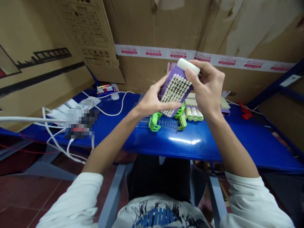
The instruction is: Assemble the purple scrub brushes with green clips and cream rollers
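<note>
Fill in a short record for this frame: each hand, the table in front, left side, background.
left hand: grips a purple block with rows of pale studs facing the camera
right hand: holds a white ribbed piece at the block's upper end
table: blue; bears green clips, pale rolls
left side: white cables
background: cardboard

Block [175,90]: purple; face patterned with cream dots in rows, dark between. Cylinder [187,65] at the block's upper end: white, finely ribbed. Clips [155,122] below the block: bright green. Tabletop [247,136] beneath the block: solid blue. Cardboard [154,25] behind the block: brown, crossed by white tape [163,53] with repeating pinkish-red print.
</note>
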### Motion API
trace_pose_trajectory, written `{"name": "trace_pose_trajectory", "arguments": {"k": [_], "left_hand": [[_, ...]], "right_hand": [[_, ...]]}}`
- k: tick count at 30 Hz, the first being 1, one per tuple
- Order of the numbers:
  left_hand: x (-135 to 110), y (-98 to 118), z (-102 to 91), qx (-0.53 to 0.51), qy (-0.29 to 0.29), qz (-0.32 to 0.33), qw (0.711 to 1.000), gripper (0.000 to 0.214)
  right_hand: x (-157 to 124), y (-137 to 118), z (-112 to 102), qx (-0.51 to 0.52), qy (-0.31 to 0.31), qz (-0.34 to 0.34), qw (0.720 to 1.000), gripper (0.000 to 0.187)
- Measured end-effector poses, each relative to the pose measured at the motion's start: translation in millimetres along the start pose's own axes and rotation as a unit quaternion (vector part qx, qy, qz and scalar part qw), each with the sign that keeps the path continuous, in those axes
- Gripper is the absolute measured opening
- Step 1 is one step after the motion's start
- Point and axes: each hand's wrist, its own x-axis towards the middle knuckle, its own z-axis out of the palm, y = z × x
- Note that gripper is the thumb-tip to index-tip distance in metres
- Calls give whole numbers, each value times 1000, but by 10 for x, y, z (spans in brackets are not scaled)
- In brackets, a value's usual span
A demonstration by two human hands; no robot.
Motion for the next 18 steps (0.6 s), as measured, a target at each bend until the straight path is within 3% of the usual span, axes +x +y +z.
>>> {"name": "trace_pose_trajectory", "arguments": {"k": [3, 6, 12, 14, 18], "left_hand": [[289, -173, -221, 40, 36, 54, 997, 122], [352, -367, -363, 75, 57, 99, 991, 123], [-3, -652, -387, 250, 148, 159, 944, 124], [-99, -688, -370, 313, 159, 141, 926, 122], [-148, -741, -428, 385, 174, 101, 901, 114]], "right_hand": [[276, 132, 112, 22, 38, -11, 999, 51], [375, 187, 191, 67, 30, -8, 997, 51], [457, 306, 149, 109, -148, 74, 980, 48], [485, 356, 116, 109, -171, 91, 975, 44], [498, 319, 77, 119, -158, 88, 976, 38]]}}
